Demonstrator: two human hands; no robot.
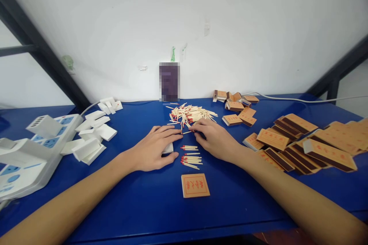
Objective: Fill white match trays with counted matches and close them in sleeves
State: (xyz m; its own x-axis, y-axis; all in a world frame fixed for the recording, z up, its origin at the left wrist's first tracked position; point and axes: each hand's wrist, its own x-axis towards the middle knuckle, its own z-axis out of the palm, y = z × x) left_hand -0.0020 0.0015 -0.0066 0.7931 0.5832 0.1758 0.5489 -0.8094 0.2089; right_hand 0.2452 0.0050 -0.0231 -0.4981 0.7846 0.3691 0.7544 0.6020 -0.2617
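Stretched out over a white matchbox tray (168, 148), my left hand (155, 148) has its fingers and thumb apart; it covers most of the tray. My right hand (214, 138) is closed in a pinch on a match (188, 132) at the near edge of a loose heap of red-tipped matches (194, 114). Between my hands and nearer to me, two small groups of matches (191, 160) lie roughly side by side, heads to the left. An orange matchbox sleeve (196, 185) with red characters rests flat in front of them.
White trays (92, 134) are scattered on the left beside a white power strip (48, 153). Orange sleeves (299, 143) pile up on the right, with several more (235, 107) at the back. A cable (287, 98) runs along the wall. The tabletop (138, 206) is blue.
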